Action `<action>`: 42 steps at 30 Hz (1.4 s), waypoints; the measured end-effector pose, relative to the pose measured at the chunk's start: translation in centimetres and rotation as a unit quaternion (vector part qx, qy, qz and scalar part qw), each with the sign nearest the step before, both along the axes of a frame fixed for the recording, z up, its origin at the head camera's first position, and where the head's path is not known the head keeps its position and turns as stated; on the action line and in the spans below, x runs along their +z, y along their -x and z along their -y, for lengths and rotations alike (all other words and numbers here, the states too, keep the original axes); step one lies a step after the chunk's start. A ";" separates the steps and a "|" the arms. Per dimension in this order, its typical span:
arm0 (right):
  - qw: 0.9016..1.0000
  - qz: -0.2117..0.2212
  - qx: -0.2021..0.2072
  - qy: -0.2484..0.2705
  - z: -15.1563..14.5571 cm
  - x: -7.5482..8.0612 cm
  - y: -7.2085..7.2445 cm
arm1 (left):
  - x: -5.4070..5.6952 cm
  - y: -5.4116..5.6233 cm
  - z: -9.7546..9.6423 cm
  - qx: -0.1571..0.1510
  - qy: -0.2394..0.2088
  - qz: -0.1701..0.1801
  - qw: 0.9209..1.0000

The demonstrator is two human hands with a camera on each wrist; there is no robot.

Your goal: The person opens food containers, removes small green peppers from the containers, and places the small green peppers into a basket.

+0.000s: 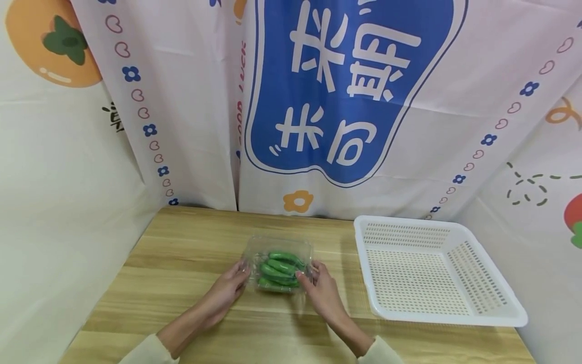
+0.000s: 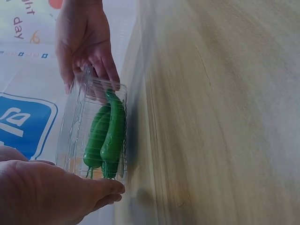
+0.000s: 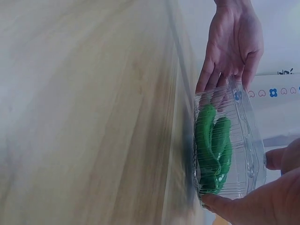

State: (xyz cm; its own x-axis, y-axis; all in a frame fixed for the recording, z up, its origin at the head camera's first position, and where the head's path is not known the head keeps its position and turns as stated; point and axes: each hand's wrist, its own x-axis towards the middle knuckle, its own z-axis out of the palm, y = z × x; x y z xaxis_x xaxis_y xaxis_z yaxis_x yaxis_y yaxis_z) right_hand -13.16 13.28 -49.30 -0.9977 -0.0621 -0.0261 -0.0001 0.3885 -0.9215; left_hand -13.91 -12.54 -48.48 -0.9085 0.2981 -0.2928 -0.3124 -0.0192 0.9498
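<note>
A clear plastic box with a hinged-looking lid holds several green chili peppers. It sits at the middle of the wooden table, low over or on the surface; I cannot tell which. My left hand grips the left side of the box, while my right hand holds its right side, thumb on top. Through the ribbed wall in the left wrist view, the peppers lie bunched together. The right wrist view shows the right thumb and fingers at the near end of the box.
To the right stands a white perforated plastic basket on the wooden table. Printed cloth curtains hang behind the table and along both sides.
</note>
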 end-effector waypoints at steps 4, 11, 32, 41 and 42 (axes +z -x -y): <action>1.000 0.003 0.000 -0.008 0.1 -0.1 -0.2 | -0.1 -0.2 0.1 0.000 0.002 0.002 1.000; 1.000 0.007 0.007 -0.010 0.0 -0.5 -0.4 | -0.6 -0.6 0.3 0.002 -0.009 0.013 1.000; 0.999 0.032 0.002 -0.016 -1.1 -0.9 0.2 | -1.1 -0.6 -0.2 0.008 -0.021 0.011 1.000; 0.998 0.025 0.005 -0.050 -1.2 -0.6 0.2 | -0.7 -0.7 -0.2 0.008 -0.018 0.013 1.000; 0.998 0.020 0.005 -0.058 -1.1 -0.5 0.2 | -0.6 -0.7 -0.2 0.007 -0.018 0.012 1.000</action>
